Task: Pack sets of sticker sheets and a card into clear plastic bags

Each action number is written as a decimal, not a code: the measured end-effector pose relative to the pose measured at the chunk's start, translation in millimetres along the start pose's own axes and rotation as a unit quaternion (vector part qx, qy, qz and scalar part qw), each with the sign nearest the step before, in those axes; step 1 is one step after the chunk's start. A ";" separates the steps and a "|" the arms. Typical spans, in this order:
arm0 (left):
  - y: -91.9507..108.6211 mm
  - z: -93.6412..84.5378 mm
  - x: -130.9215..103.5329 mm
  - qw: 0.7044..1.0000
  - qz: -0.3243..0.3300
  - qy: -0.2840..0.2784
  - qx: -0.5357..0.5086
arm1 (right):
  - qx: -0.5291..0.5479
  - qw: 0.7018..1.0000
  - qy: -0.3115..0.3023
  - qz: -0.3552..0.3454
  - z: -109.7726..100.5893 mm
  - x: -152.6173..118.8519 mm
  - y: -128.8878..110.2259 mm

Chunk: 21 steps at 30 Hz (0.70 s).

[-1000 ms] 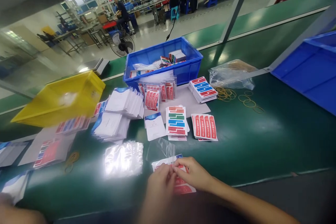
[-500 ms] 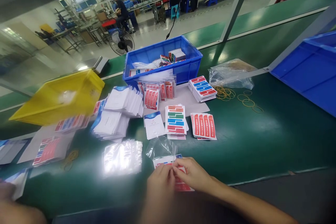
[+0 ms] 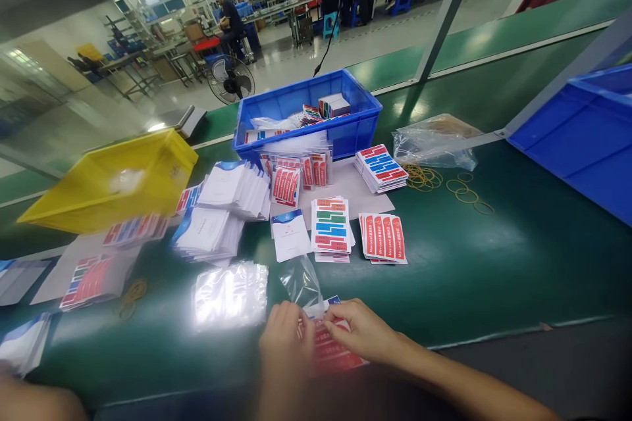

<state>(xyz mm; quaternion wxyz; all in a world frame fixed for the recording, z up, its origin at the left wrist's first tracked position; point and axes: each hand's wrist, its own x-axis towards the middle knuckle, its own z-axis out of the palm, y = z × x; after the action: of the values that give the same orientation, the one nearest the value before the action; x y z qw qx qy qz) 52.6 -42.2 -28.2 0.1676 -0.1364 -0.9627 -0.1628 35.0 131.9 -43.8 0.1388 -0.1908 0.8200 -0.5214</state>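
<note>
At the near edge of the table, my left hand (image 3: 286,335) pinches a clear plastic bag (image 3: 302,281), whose loose end lies flat beyond the fingers. My right hand (image 3: 363,330) is closed on red-and-white sticker sheets (image 3: 340,352) with a blue-edged paper at their far end. How far the sheets sit inside the bag I cannot tell. Just beyond lie a white leaflet with a blue top (image 3: 291,237), a stack of multicoloured sticker sheets (image 3: 330,227) and a stack of red sticker sheets (image 3: 384,238). Left of my hands is a pile of clear bags (image 3: 230,296).
Leaflet piles (image 3: 214,230), filled bags (image 3: 316,168) and a blue bin (image 3: 309,122) stand farther back. A yellow bin (image 3: 148,164) tilts at left, another blue bin (image 3: 582,125) at right. Rubber bands (image 3: 422,176) lie on the table. Another person's arm (image 3: 39,398) enters at lower left.
My left hand has moved slightly left, away from my right hand, and the bag's loose end has narrowed. The other person's hand at lower left has drawn back from the leaflets.
</note>
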 end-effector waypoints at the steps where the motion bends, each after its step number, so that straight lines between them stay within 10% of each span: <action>1: 0.0 -2.0 -1.4 1.000 0.016 -0.020 -0.012 | 0.005 1.000 -0.002 0.004 -2.6 -0.5 -0.4; 12: 14.2 -7.6 2.8 0.981 0.054 -0.129 -0.136 | -0.026 0.999 0.009 0.016 -18.1 3.7 -10.4; 21: -14.5 -31.2 11.1 0.998 -0.050 0.018 -0.029 | -0.015 0.995 0.085 0.045 -56.7 -17.9 5.4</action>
<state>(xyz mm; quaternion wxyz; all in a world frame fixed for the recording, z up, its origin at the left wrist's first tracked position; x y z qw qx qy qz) 46.6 -64.3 -0.2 0.1727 -0.0901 -0.9600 -0.2010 25.8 187.7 -24.5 0.0887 -0.1110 0.8443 -0.5167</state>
